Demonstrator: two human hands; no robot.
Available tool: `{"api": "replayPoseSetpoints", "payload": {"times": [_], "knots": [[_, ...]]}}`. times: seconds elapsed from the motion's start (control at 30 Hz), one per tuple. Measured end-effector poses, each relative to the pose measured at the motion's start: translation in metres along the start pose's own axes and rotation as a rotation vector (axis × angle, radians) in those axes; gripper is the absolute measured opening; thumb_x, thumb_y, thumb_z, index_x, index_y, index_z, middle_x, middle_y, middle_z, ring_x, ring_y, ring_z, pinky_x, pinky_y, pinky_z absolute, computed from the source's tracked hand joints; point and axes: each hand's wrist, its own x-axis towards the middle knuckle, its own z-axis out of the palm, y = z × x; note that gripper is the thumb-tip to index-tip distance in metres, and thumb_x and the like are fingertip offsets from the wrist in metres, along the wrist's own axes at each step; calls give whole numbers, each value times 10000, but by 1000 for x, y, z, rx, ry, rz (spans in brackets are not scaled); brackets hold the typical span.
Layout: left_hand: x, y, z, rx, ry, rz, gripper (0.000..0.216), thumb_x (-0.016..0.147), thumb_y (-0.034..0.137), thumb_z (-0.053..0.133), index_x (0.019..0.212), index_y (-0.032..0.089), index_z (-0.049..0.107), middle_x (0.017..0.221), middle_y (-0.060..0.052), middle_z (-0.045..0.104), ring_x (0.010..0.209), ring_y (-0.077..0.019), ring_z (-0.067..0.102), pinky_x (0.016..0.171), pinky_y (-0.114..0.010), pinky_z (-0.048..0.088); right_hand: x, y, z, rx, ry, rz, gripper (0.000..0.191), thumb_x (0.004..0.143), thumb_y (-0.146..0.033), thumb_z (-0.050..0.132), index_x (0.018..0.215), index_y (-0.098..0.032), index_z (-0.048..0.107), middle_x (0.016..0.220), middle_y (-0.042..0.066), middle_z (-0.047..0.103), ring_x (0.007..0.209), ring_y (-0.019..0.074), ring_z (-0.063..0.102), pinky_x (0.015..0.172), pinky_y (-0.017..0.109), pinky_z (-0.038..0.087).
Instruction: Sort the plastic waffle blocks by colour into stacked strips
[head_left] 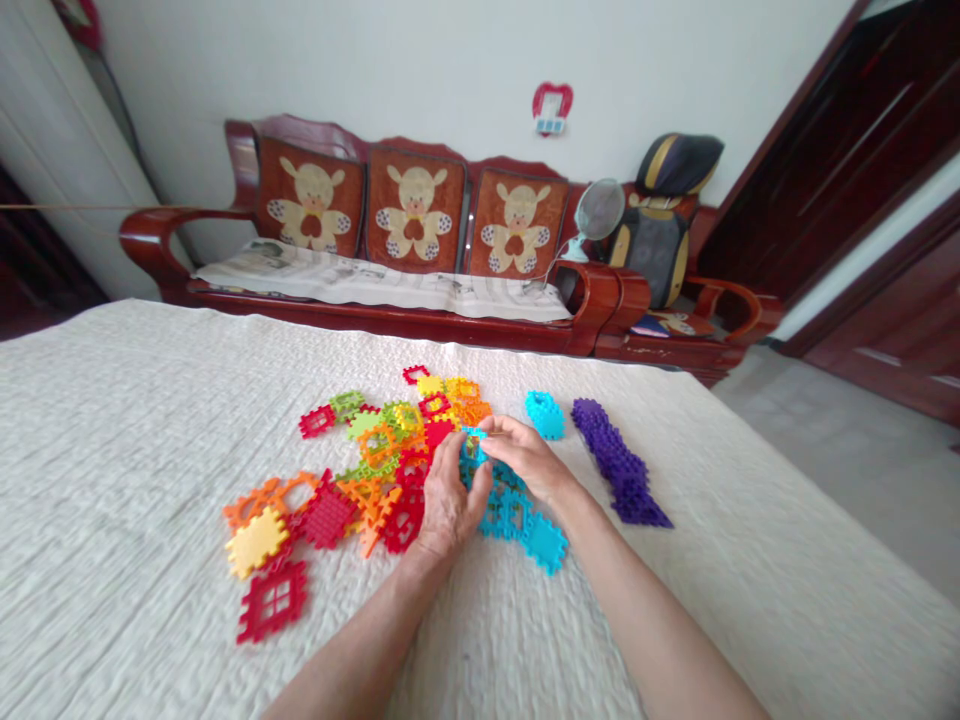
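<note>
Both hands meet over the pile of coloured plastic building tiles in the middle of the bed-like surface. A blue interlocking tile [473,441] is between them. My right hand [531,460] pinches its right side with thumb and fingers. My left hand [448,500] curves around its left side, fingers bent and thumb apart; part of the tile is hidden behind the fingers. More blue tiles [544,542] lie just below the hands. Red tiles [405,520] are right beside my left hand, partly covered by it.
Orange, green, yellow and red tiles [330,510] spread to the left. A small blue stack [544,414] and a long row of purple tiles [619,465] lie to the right. Beyond the white quilted cover [150,420] stand a wooden sofa [390,315] and a small fan [600,210].
</note>
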Motion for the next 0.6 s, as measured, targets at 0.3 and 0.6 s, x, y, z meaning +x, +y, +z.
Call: {"api": "replayPoseSetpoints", "payload": {"times": [0.3,0.6], "knots": [[-5,-1,0,-18,-54,-8,546,877,302,501,1379,108,406,1273,-183,596,1153,-251,593,957,-415,513,-3,1,-1,6,-92,20,347,714,-369,711,1005,-210,608,1017,19,666,1002,175,609,899,309,452],[-2,-1,-1,-6,-93,113,510,906,265,456,1389,111,401,1313,-189,566,1222,-271,543,1000,-460,479,-3,6,-5,-77,-104,-17,383,717,-328,706,1070,-213,612,1077,33,668,1063,182,603,968,351,448]]}}
